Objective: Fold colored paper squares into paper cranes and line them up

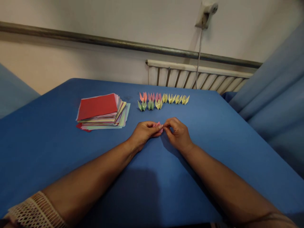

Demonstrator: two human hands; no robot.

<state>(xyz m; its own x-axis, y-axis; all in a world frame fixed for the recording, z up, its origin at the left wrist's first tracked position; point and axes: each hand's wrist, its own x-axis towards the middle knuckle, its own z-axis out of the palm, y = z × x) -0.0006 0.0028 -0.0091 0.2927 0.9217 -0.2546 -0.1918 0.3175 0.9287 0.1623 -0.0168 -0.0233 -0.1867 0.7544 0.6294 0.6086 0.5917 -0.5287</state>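
Above the middle of the blue table [209, 152], my left hand [143, 132] is closed on a small folded pink paper [158, 125], its thumb lying across the top. My right hand [177, 131] pinches at the paper's right edge, thumb and forefinger together. The fingers cover much of the pink piece, so its full shape is hidden. Just beyond my hands stand folded paper pieces in two rows. The back row has an orange-red piece [143, 96], pink ones and several yellow ones [178, 99]; the front row has green ones [151, 105] and a pale yellow one [159, 104].
To the left lies a thick stack of coloured paper [97, 107] with a red sheet on top. Behind the table are a wall rail [106, 40], a white radiator [185, 68] and a socket with a hanging cord [199, 53]. A blue curtain [280, 82] hangs at the right.
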